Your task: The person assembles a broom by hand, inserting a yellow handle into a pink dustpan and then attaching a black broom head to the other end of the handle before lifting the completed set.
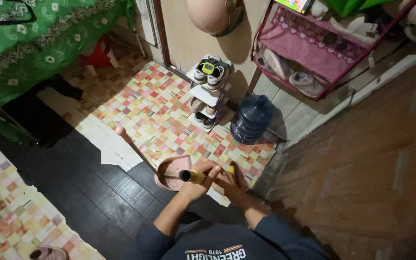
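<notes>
While both hands, left hand (199, 180) and right hand (229, 179), grip the yellow broom handle (194, 176) over the pink dustpan (172, 172), a jerky sweep could tip it.

broom head (230, 169): hidden behind hands | dustpan (172, 172) contents: perhaps too dark

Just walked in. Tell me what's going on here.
A person stands in a small room, looking down at the floor. Both hands grip a yellow broom handle: the left hand lower on the near side, the right hand beside it. Just past the hands a pink dustpan sits on the checked floor mat, its long pink handle angled up toward the left. Further off stand a white shoe rack and a blue water jug against the wall.
</notes>
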